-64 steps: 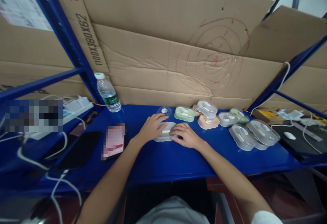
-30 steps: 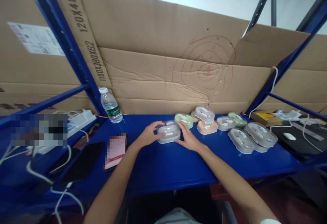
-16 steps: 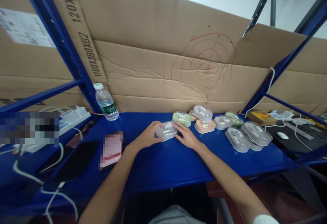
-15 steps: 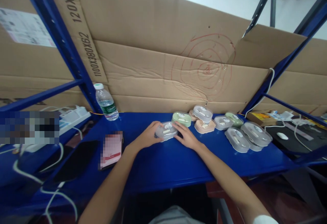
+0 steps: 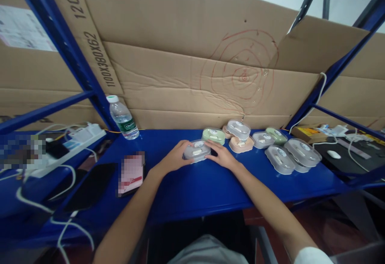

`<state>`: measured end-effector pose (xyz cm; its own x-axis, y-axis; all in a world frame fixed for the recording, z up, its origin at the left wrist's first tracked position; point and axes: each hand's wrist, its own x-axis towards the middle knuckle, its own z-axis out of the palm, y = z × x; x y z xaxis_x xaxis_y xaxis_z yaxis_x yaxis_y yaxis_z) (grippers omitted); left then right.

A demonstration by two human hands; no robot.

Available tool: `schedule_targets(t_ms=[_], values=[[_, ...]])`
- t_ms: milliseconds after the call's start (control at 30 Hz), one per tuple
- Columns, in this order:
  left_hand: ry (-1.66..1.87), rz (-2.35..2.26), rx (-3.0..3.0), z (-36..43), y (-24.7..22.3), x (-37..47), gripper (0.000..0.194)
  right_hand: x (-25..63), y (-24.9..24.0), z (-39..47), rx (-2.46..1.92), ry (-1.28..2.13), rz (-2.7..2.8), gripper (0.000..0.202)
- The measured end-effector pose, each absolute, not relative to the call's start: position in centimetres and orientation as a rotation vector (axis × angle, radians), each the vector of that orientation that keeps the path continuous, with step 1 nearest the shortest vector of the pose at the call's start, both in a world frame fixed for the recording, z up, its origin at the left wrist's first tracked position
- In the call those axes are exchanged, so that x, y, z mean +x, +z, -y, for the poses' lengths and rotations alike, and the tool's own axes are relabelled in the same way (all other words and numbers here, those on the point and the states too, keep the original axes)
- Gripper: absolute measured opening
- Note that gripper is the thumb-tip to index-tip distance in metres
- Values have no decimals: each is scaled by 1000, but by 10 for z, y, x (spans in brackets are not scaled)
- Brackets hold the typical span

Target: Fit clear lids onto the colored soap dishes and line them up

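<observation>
On the blue tabletop (image 5: 192, 193), a grey oval box with a clear lid (image 5: 197, 151) lies between my hands. My left hand (image 5: 177, 157) is curved around its left end, thumb at the near edge and fingers at the far side. At the right end, my right hand (image 5: 221, 155) grips it the same way. Just behind stands a green lidded box (image 5: 213, 135). To its right, a grey box (image 5: 238, 129) rests on top of a peach box (image 5: 241, 144).
More lidded boxes (image 5: 279, 159) sit to the right, some stacked. On the left are a water bottle (image 5: 124, 118), a phone (image 5: 131, 173), a black flat pad (image 5: 90, 187), a power strip (image 5: 81, 141) and white cables (image 5: 33, 204). Cardboard (image 5: 168, 75) walls the back.
The camera view has shifted slightly. Both hands stay around the grey box, which keeps about the same place on the table.
</observation>
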<state>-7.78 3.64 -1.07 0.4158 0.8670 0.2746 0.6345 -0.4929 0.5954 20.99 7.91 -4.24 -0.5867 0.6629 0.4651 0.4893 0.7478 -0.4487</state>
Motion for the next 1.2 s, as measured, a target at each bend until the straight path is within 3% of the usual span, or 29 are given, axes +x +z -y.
schedule_targets(t_ms=[433, 833, 1033, 1200], values=[[699, -1572, 2298, -27, -5, -61, 58, 215, -42, -79, -879, 366, 2314, 62], [868, -2542, 1926, -1, -3, -76, 72, 212, -39, -78, -834, 403, 2344, 57], [864, -2564, 1855, -1, -10, -81, 78, 211, -35, -76, -817, 390, 2352, 57], [885, -2515, 1999, 0, -11, -66, 70, 211, -33, -74, -830, 393, 2355, 57]])
